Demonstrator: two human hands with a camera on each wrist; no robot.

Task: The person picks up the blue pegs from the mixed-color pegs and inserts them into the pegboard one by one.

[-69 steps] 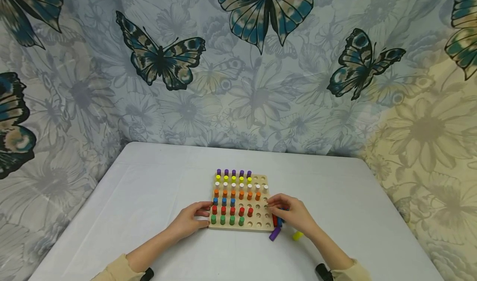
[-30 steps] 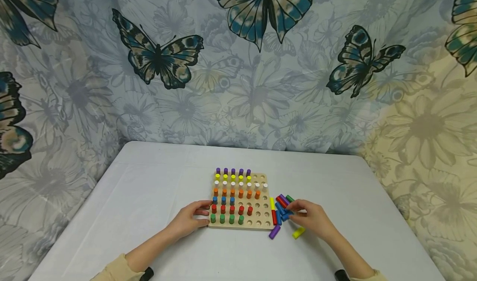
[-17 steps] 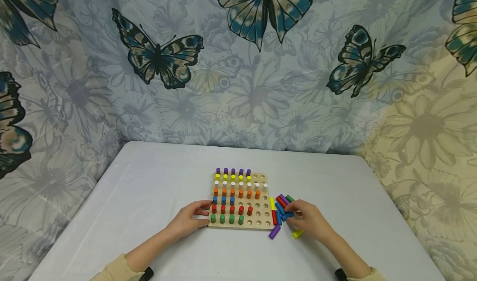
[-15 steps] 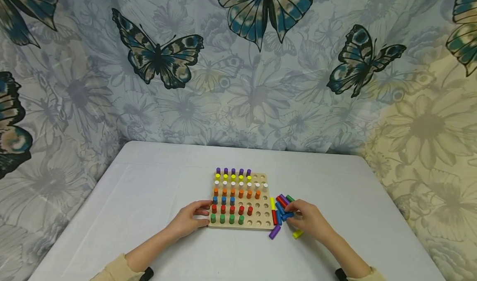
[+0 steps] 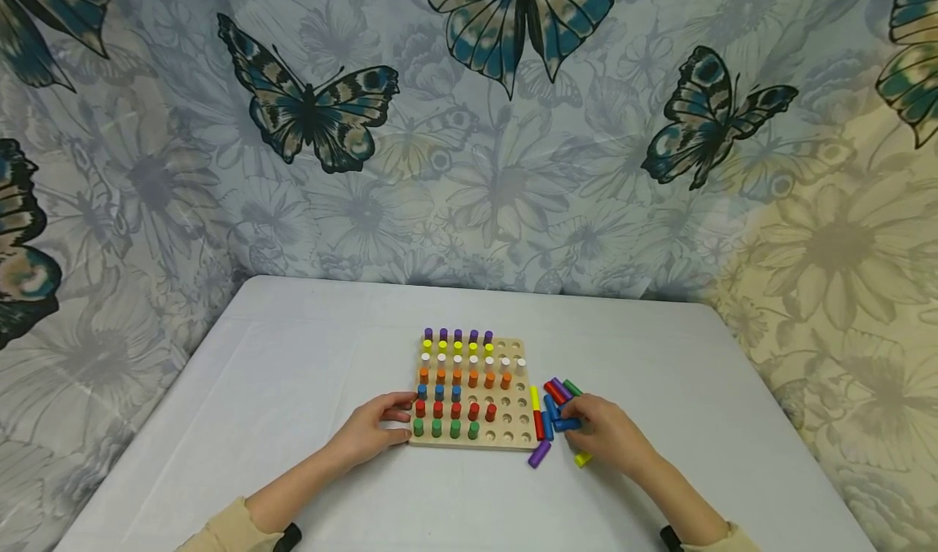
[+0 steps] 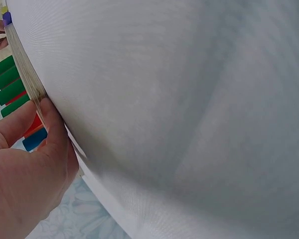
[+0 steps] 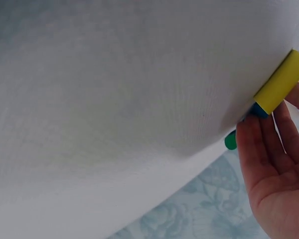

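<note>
A wooden pegboard lies on the white table, with purple, yellow, white, orange, blue, red and green pegs standing in rows. My left hand holds its left edge, thumb by the near corner and bent fingers farther up; the left wrist view shows thumb and finger at the board's side. Right of the board, my right hand is at the loose pegs, its index finger and thumb about the end of a blue peg. In the right wrist view a yellow peg lies in front of the fingertips and partly hides the blue one.
Loose pegs crowd the board's right side: yellow, red, more blue, purple and green. Another purple peg lies by the near right corner. Butterfly-patterned cloth hangs behind the table.
My right hand has moved from the board's right edge to the loose pegs, where the blue peg has turned slightly. My left hand stays at the board.
</note>
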